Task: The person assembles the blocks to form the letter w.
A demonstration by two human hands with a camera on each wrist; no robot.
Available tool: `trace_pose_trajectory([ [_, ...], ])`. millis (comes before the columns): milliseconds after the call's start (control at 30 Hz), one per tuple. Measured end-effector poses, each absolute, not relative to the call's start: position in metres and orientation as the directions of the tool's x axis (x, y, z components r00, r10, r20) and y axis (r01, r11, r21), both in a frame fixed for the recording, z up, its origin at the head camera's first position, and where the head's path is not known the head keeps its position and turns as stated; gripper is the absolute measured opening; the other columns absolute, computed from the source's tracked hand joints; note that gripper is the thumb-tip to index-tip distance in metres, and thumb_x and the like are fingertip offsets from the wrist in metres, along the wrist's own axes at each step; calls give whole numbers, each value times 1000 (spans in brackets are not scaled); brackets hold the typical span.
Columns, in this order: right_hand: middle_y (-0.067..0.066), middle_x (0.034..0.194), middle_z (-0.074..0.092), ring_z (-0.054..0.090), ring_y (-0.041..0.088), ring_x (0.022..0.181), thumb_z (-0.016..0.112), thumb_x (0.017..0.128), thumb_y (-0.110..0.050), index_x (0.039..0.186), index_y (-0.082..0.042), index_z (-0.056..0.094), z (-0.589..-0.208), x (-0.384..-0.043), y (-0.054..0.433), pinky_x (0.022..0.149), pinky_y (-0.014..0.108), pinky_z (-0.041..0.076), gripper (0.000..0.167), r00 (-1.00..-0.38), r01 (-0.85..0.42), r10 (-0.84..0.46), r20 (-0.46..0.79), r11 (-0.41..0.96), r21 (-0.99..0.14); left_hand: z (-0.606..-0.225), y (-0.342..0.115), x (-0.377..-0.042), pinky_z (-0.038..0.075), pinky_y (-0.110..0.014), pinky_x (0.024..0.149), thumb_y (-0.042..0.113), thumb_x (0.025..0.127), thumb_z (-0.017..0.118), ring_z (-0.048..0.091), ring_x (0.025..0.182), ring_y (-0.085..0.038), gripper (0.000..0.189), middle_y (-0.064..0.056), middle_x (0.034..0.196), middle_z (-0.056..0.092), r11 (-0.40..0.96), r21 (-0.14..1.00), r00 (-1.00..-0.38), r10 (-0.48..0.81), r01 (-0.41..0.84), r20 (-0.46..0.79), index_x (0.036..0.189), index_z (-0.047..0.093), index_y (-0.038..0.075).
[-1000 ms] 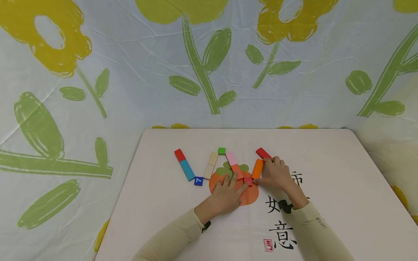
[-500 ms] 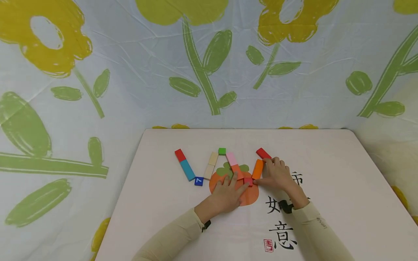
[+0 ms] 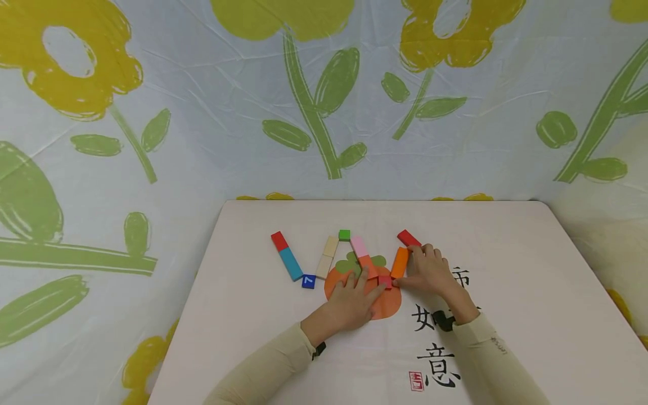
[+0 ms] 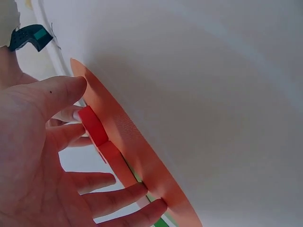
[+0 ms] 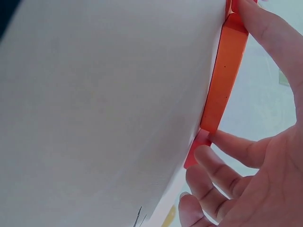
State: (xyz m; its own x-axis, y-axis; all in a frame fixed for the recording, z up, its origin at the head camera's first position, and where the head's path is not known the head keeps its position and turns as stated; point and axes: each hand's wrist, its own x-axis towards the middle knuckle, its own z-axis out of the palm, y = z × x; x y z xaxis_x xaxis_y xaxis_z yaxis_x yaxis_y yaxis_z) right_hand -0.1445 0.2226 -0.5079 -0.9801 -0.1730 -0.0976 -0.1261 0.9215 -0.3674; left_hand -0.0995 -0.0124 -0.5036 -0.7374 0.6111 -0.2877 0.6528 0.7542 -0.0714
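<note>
My left hand [image 3: 349, 306] lies with spread fingers over the printed orange fruit. Its index finger touches the red cube [image 3: 385, 282], and other fingertips rest by the orange-red block [image 3: 367, 265]. My right hand [image 3: 430, 273] spans the long orange block [image 3: 399, 262]. The index finger [image 5: 236, 146] is at the block's far end; the thumb [image 5: 270, 28] is at its near end, against the red cube. A red block [image 3: 408, 238] lies just beyond the right fingers. The orange block leans right from the cube, continuing a zigzag row.
Leftward the row has a pink block [image 3: 359, 246], a green cube [image 3: 344, 235], two pale wooden blocks [image 3: 327, 256], a blue cube with a 7 [image 3: 308, 281], a light-blue block [image 3: 291, 264] and a red block [image 3: 279, 241]. Flower-printed cloth [image 3: 202, 140] stands behind the table [image 3: 243, 349].
Both hands and the blocks stay in place. The flower-printed cloth at the left has shifted to the left in the head view.
</note>
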Motion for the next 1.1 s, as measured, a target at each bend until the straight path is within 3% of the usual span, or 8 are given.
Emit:
trace_pose_trajectory([
  [167, 33, 123, 46, 44, 46, 104, 86, 71, -54, 137, 7, 47, -504, -142, 227, 81, 58, 45, 98, -980, -125, -178, -84, 893, -432, -502, -15, -100, 49, -48, 97, 56, 100, 49, 38, 139, -37, 67, -13, 162, 24, 732, -95, -728, 638, 675, -250, 159, 25, 37],
  [300, 32, 125, 43, 42, 47, 109, 87, 76, -42, 138, 5, 48, -502, -146, 242, 82, 58, 45, 87, -975, -165, -220, -40, 829, -534, -504, -15, -109, 50, -47, 95, 47, 102, 51, 42, 134, -38, 56, -12, 153, 39, 707, -93, -712, 691, 701, -121, 155, 37, 34],
  [433, 30, 127, 41, 40, 46, 113, 84, 83, -28, 145, -5, 46, -498, -158, 263, 85, 60, 45, 76, -955, -217, -297, -23, 745, -631, -504, -12, -124, 43, -53, 102, 41, 105, 46, 36, 139, -40, 47, -11, 154, 39, 703, -62, -706, 708, 708, -36, 152, 42, 36],
  [533, 29, 131, 38, 40, 45, 114, 80, 87, -20, 150, -10, 43, -493, -170, 278, 85, 59, 44, 74, -935, -232, -352, -45, 702, -674, -505, -6, -134, 35, -56, 108, 43, 107, 40, 28, 143, -40, 47, -10, 160, 31, 708, -48, -710, 702, 704, -55, 153, 39, 41],
  [667, 32, 134, 38, 42, 47, 113, 77, 87, -7, 151, -7, 42, -489, -190, 294, 86, 61, 44, 73, -898, -291, -438, -43, 663, -690, -508, 3, -146, 30, -58, 111, 45, 107, 36, 23, 146, -40, 48, -9, 162, 25, 720, -11, -715, 688, 694, -124, 155, 32, 45],
  [833, 31, 128, 45, 44, 46, 115, 74, 88, 1, 149, -1, 43, -493, -210, 299, 89, 63, 44, 68, -852, -340, -521, -51, 625, -703, -509, 14, -155, 32, -61, 109, 49, 106, 36, 23, 147, -39, 50, -8, 164, 23, 713, -19, -704, 687, 701, -181, 156, 26, 49],
  [967, 31, 128, 44, 44, 46, 117, 71, 89, 4, 148, 0, 43, -497, -219, 297, 92, 65, 43, 66, -832, -306, -545, -102, 606, -734, -508, 19, -157, 33, -63, 108, 52, 106, 33, 24, 147, -37, 51, -8, 164, 22, 701, -49, -690, 685, 712, -233, 156, 22, 51],
  [1100, 31, 129, 44, 42, 45, 117, 73, 85, 6, 148, 0, 44, -501, -227, 293, 89, 57, 44, 69, -824, -305, -550, -136, 633, -712, -506, 19, -157, 33, -63, 107, 52, 106, 31, 25, 147, -37, 51, -8, 164, 22, 703, -61, -689, 672, 709, -271, 156, 19, 53],
])
